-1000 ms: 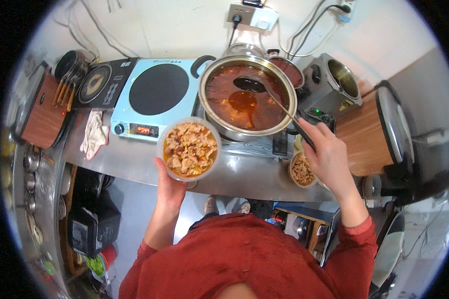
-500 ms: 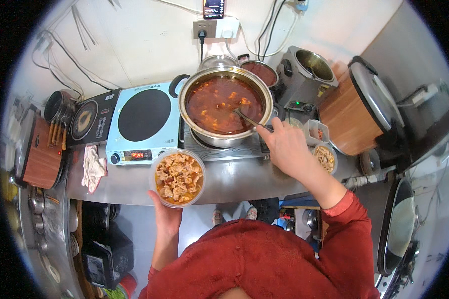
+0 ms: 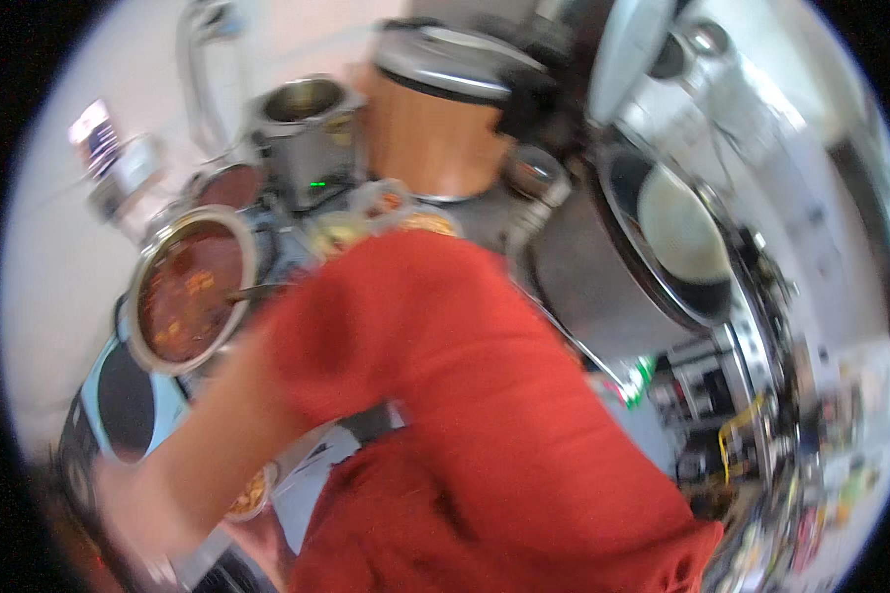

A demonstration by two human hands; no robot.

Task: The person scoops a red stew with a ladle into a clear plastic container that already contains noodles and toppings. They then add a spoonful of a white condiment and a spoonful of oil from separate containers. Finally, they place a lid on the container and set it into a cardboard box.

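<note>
My right arm, in its red sleeve, reaches across to the lower left, and my right hand (image 3: 143, 509) is a blur there, near the blue induction cooker (image 3: 173, 400). Its fingers cannot be made out. Beneath that forearm, my left hand (image 3: 262, 542) holds a round clear tub (image 3: 251, 496) of cooked meat pieces, partly hidden by the arm. At the left stands a steel pot (image 3: 140, 341) of red broth with orange bits floating in it. The dark handle of a ladle (image 3: 255, 292) leans over the pot's right rim, with no hand visibly on it.
Behind the pot are a lidless pan of dark red sauce (image 3: 229, 186) and a steel warmer (image 3: 311, 143). Small containers (image 3: 386, 198) of ingredients stand beside a wood-look cooker (image 3: 425, 143). A large steel pot (image 3: 603, 267) fills the right side. A phone (image 3: 94, 138) is on the wall.
The view has swung to the right and blurred. My right hand has let go of the ladle and crossed to the left over the tub. My left hand still has the tub.
</note>
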